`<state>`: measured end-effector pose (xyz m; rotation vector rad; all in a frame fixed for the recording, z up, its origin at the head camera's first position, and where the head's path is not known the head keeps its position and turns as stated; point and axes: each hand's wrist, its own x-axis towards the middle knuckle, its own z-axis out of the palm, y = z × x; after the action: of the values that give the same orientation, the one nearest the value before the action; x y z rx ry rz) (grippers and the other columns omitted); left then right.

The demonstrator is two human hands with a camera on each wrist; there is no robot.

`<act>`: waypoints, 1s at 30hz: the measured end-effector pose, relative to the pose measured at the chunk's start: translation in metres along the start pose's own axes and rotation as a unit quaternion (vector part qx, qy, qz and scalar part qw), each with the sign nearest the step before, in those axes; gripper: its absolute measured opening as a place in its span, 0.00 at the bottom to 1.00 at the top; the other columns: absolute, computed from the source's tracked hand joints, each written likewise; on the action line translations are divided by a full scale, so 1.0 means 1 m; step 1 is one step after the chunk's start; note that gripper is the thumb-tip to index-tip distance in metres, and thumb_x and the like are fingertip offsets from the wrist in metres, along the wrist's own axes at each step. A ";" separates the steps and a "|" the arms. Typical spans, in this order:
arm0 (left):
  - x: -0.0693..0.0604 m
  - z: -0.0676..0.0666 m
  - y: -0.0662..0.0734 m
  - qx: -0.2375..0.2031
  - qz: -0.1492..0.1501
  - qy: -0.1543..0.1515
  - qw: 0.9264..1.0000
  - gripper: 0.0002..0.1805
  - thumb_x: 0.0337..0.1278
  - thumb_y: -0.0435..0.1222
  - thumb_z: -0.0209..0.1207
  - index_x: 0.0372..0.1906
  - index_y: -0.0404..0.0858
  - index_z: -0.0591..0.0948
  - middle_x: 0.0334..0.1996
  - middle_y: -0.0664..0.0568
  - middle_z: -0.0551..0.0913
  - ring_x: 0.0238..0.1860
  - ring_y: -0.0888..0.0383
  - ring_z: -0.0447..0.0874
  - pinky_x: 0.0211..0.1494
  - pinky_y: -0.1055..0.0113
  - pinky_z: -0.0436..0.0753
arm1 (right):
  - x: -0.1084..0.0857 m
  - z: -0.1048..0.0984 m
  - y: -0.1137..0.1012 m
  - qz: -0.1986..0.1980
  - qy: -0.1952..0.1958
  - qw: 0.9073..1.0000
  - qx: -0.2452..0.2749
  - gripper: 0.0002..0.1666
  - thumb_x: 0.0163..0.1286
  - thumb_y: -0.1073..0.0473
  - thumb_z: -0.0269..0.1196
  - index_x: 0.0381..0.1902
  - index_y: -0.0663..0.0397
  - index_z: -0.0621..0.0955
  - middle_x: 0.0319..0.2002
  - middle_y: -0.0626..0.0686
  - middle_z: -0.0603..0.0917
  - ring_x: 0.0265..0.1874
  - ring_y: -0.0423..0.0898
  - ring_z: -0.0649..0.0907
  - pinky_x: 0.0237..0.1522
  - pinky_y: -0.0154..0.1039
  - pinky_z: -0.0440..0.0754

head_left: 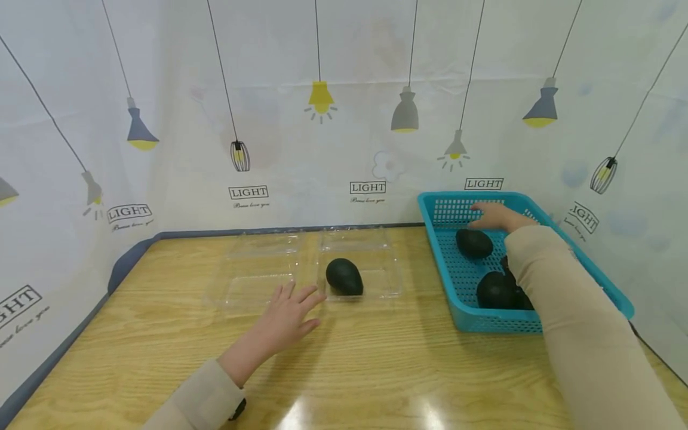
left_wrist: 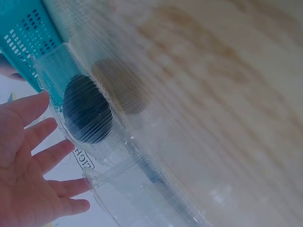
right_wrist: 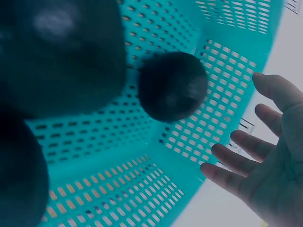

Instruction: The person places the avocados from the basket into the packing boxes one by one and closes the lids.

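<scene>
The left hand [head_left: 285, 325] and the right hand [head_left: 495, 216] are both spread wide, holding nothing. Ahead and rightward of the left hand, an avocado [head_left: 344, 277] lies in a clear plastic box [head_left: 383, 280], probably thin and flexible. Just beside the right hand, inside the blue basket [head_left: 438, 269], another avocado [head_left: 474, 243] looks firm, smooth, maybe slippery; it seems best taken around its wide middle.
</scene>
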<state>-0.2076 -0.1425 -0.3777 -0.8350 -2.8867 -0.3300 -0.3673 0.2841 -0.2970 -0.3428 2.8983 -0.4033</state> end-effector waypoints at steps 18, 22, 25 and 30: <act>0.001 0.000 0.000 0.001 0.004 0.005 1.000 0.25 0.57 0.39 0.59 0.60 0.40 0.72 0.61 0.40 0.68 0.62 0.27 0.56 0.62 0.34 0.55 | 0.007 0.026 0.003 0.016 -0.124 0.992 0.026 0.38 0.66 0.57 0.53 0.65 0.75 0.53 0.62 0.78 0.53 0.61 0.73 0.56 0.59 0.63 0.60; 0.000 0.000 0.000 -0.004 0.003 0.004 1.000 0.25 0.56 0.40 0.60 0.60 0.41 0.72 0.61 0.41 0.68 0.62 0.27 0.56 0.62 0.34 0.54 | 0.008 0.027 0.004 0.009 -0.105 0.994 0.024 0.31 0.64 0.59 0.55 0.60 0.73 0.61 0.59 0.77 0.60 0.57 0.72 0.64 0.54 0.61 0.67; 0.001 0.000 0.000 -0.006 0.001 0.002 1.000 0.25 0.56 0.40 0.60 0.60 0.41 0.72 0.62 0.41 0.68 0.62 0.28 0.56 0.63 0.35 0.54 | 0.011 0.028 0.007 0.007 -0.096 0.995 0.020 0.27 0.63 0.61 0.57 0.56 0.71 0.65 0.56 0.76 0.64 0.53 0.70 0.69 0.51 0.59 0.71; 0.001 0.001 -0.001 -0.002 0.002 0.004 1.000 0.25 0.56 0.40 0.60 0.59 0.41 0.73 0.61 0.42 0.69 0.62 0.28 0.56 0.63 0.35 0.54 | 0.016 0.033 0.009 -0.001 -0.085 0.996 0.011 0.25 0.60 0.61 0.60 0.53 0.67 0.69 0.54 0.73 0.68 0.50 0.66 0.71 0.49 0.58 0.72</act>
<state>-0.2088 -0.1426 -0.3784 -0.8370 -2.8783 -0.3376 -0.3774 0.2808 -0.3330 -0.3577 2.7258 -0.3853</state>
